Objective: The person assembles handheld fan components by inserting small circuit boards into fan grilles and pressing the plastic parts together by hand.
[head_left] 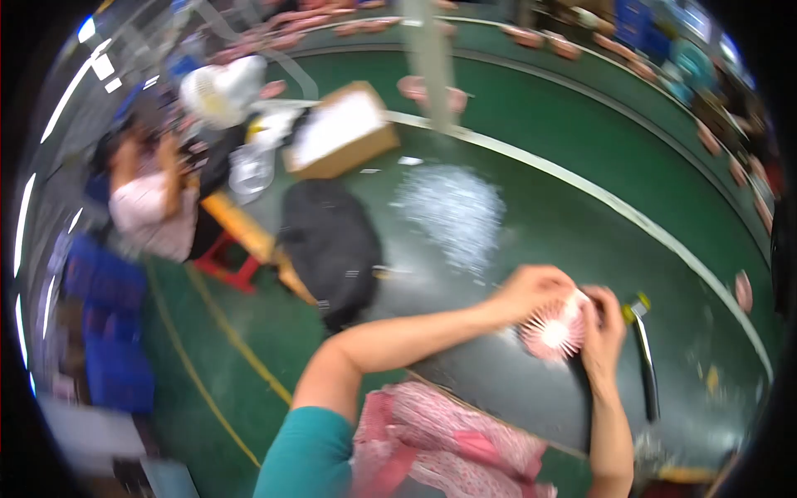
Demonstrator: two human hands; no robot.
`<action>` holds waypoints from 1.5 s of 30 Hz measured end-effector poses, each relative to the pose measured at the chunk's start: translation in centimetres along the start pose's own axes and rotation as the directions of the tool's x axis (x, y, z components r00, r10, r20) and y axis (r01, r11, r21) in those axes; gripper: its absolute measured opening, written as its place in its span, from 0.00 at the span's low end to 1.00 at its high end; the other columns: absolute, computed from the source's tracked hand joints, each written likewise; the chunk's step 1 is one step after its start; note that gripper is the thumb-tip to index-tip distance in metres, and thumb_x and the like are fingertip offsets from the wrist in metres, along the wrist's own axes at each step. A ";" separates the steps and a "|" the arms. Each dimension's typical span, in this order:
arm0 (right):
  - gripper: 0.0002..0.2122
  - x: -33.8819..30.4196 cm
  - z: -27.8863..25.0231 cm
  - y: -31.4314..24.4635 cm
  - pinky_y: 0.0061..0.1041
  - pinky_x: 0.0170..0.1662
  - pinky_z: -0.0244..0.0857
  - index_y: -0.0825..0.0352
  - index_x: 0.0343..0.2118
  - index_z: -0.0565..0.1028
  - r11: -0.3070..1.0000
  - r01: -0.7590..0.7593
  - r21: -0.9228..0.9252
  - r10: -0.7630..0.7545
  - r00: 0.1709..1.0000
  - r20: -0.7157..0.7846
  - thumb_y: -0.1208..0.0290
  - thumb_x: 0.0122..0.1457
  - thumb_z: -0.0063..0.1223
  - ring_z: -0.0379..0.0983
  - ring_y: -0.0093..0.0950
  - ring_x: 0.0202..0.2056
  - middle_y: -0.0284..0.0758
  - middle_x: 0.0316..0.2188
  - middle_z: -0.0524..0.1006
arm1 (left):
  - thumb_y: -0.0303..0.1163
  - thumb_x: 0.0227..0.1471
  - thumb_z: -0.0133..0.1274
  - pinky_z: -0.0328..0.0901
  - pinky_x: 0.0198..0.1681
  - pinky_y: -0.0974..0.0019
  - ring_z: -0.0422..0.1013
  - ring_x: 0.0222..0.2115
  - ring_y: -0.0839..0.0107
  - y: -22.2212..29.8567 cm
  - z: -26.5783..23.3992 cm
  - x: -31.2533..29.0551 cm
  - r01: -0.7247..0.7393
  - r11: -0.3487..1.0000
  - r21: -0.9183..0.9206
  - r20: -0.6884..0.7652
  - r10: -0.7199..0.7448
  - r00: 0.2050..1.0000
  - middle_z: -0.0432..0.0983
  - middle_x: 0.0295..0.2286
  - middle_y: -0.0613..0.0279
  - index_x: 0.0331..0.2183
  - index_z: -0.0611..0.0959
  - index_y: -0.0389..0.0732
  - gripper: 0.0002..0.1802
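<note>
My left hand (538, 292) and my right hand (604, 328) come together over the green worktable (531, 407). Between them is a pink round fan grille (554, 330), with slats spreading from a pale centre. My left fingers close on its upper edge, while the right fingers grip its right side. Blur hides whether a smaller piece is pinched at the fingertips. To the right of my right hand lies a hammer (646, 357) with a dark handle and a yellow-green head. A heap of small clear, whitish pieces (452, 212) is spread beyond my left hand.
A black bag or cloth (328, 245) lies at the table's left edge. Behind it stands an open cardboard box (353, 133) with white contents. Past a pale rail (581, 183) and post (429, 66), pink parts (743, 290) line a curved belt. Another person (154, 203) sits at left.
</note>
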State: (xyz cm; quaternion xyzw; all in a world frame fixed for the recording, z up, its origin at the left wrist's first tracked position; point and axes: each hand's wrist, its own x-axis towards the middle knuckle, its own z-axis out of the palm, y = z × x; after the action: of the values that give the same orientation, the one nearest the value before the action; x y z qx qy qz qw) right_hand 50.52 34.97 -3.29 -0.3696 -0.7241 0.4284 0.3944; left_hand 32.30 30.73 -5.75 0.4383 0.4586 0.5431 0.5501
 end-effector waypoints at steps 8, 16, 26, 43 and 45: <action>0.06 1.7 -0.5 -1.8 0.29 0.40 0.68 0.70 0.33 0.74 0.871 0.488 -0.061 -0.491 0.867 -0.086 0.83 0.53 0.59 0.74 0.33 0.36 0.39 0.33 0.76 | 0.21 0.55 0.56 0.68 0.43 0.72 0.72 0.39 0.76 4.0 -0.1 -1.6 -0.288 0.955 0.067 -0.062 0.292 0.954 0.77 0.38 0.61 0.39 0.81 0.33 0.08; 0.07 1.1 -1.2 -1.8 0.32 0.42 0.65 0.68 0.33 0.71 0.835 0.530 -0.148 -0.541 0.840 -0.046 0.81 0.53 0.58 0.72 0.35 0.37 0.39 0.34 0.74 | 0.19 0.55 0.54 0.65 0.44 0.74 0.69 0.39 0.77 3.3 1.2 -1.7 -0.358 0.932 0.053 -0.051 0.361 0.931 0.74 0.38 0.62 0.39 0.80 0.34 0.08; 0.10 0.7 -1.5 -2.4 0.32 0.42 0.61 0.66 0.36 0.79 0.811 0.544 -0.213 -0.557 0.830 -0.002 0.75 0.49 0.65 0.70 0.33 0.36 0.34 0.33 0.76 | 0.19 0.55 0.55 0.65 0.39 0.76 0.69 0.36 0.78 2.5 0.9 -2.3 -0.425 0.896 0.130 -0.026 0.431 0.902 0.73 0.39 0.60 0.39 0.79 0.35 0.08; 0.10 1.2 -1.7 -0.8 0.32 0.43 0.68 0.64 0.35 0.79 0.514 0.778 -0.361 -0.807 0.581 0.103 0.77 0.46 0.64 0.75 0.30 0.36 0.32 0.35 0.78 | 0.61 0.64 0.29 0.66 0.53 0.57 0.70 0.50 0.64 2.3 0.3 -1.0 0.127 0.902 -0.412 0.050 -0.116 0.992 0.70 0.52 0.55 0.57 0.64 0.40 0.37; 0.11 0.6 -1.6 -0.5 0.34 0.53 0.63 0.63 0.38 0.78 0.473 0.793 -0.384 -0.771 0.584 0.256 0.73 0.50 0.53 0.75 0.28 0.41 0.31 0.40 0.78 | 0.59 0.64 0.30 0.68 0.51 0.57 0.70 0.50 0.65 2.6 1.2 -0.8 0.092 0.886 -0.454 -0.023 -0.116 0.993 0.71 0.52 0.55 0.57 0.65 0.40 0.35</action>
State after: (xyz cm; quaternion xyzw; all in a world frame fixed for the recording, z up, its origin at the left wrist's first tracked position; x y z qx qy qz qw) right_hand 51.56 35.82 -2.20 -0.0704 -0.9002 0.0254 0.4291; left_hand 32.93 29.98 -2.98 0.2595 0.3561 0.6153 0.6536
